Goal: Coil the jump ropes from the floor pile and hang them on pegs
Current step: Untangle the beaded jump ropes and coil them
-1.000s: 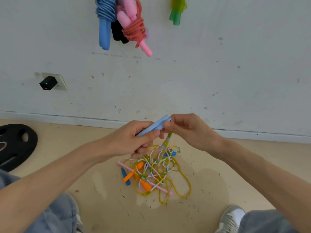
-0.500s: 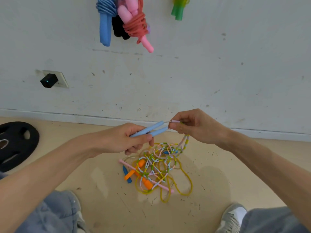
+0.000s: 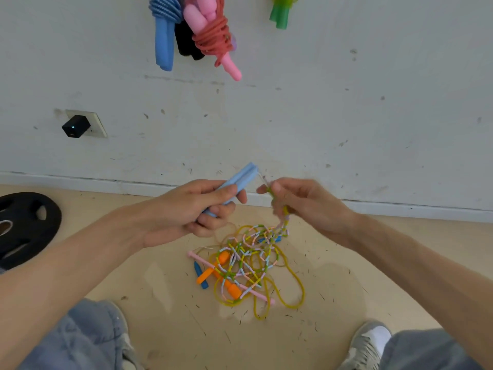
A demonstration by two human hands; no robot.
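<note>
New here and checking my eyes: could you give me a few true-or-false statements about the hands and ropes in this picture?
The left hand grips two light blue handles. True.
The right hand is empty. False: it pinches the beaded rope.
The floor pile includes orange handles. True.
No ropes hang on the wall. False: a blue coil and a red coil hang there.
The black weight plate lies right of the pile. False: it lies left.

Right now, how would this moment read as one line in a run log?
left hand: grips light-blue handles | right hand: pinches beaded rope | rope trails into floor pile | coiled ropes hang on wall
</note>
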